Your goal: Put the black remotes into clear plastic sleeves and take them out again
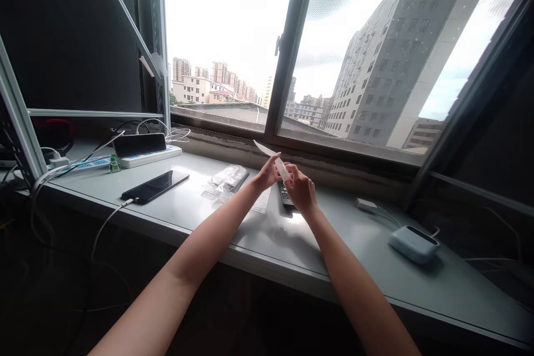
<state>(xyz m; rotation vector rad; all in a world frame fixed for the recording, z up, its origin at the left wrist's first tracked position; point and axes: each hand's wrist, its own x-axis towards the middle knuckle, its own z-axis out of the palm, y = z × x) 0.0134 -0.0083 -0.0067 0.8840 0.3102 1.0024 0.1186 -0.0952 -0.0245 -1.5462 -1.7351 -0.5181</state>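
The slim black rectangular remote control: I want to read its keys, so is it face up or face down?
Face up: pale buttons show on the slim black rectangular remote control, partly hidden by the right hand.

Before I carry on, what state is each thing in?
Left hand: grip on white strip
Right hand: grip on the same strip
White strip: raised
Remote: flat, partly hidden by right hand
Plastic packaging: crumpled
Black device: flat, screen dark, cable plugged in
Phone: propped on long edge, screen dark
Green bottle: upright
Light blue device: lying flat; power state unclear
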